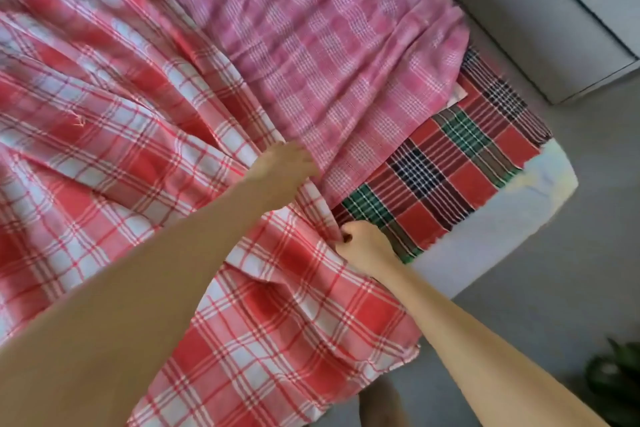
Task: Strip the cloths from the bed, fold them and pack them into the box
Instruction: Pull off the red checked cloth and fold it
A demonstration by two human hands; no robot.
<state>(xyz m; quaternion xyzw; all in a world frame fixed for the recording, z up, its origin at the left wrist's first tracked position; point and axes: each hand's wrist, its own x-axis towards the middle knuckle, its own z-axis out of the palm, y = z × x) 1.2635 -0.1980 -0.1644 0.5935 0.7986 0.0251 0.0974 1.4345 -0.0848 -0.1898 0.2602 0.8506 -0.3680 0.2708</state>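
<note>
On the bed [519,218] lie three cloths, one partly over the other. The red-and-white checked cloth [121,149] covers the left and lower part of the view. Its long axis goes from the upper left to the lower right, and its lower corner hangs over the edge of the bed towards the floor [571,288]. It is full of creases, and these run together towards the two hands.

The pink checked cloth [329,45] lies beside it on the right. It stretches from the top of the view down to the middle, with long folds pointing the same way. Under its lower edge shows the dark plaid cloth [450,163] in red, green and navy. This one lies flat as a strip along the edge of the mattress and runs from the lower left to the upper right.

The left hand [285,163] reaches to the line where the red-and-white cloth meets the pink one. It is blurred and its fingers are hidden in the fabric, so I cannot tell whether it grips. The right hand [363,248] has curled fingers and pinches a bunch of the red-and-white cloth at its edge, just beside the dark plaid.

A grey piece of furniture [571,10] stands at the upper right, green plant leaves [616,388] are at the lower right, and a bare foot [381,402] is on the floor.
</note>
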